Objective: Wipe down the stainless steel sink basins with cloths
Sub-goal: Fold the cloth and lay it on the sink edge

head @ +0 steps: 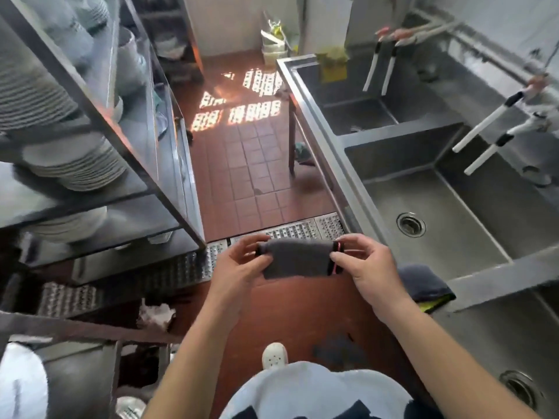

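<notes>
We see left hand (242, 265) and right hand (364, 265) each pinching one end of folded grey cloth (298, 259), held in air over red tile floor (242, 164), left of sink (435, 207). Second dark cloth (423, 284), seemingly yellow-edged, drapes over sink's front rim beside right wrist.

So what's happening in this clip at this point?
A person stands in a kitchen aisle beside a row of stainless steel sink basins. Both hands hold a small grey cloth stretched between them: the left hand pinches one end, the right hand the other, over the floor rather than in a basin. A second dark cloth with a yellow edge lies on the sink's front rim. No wiping is under way yet.
</notes>
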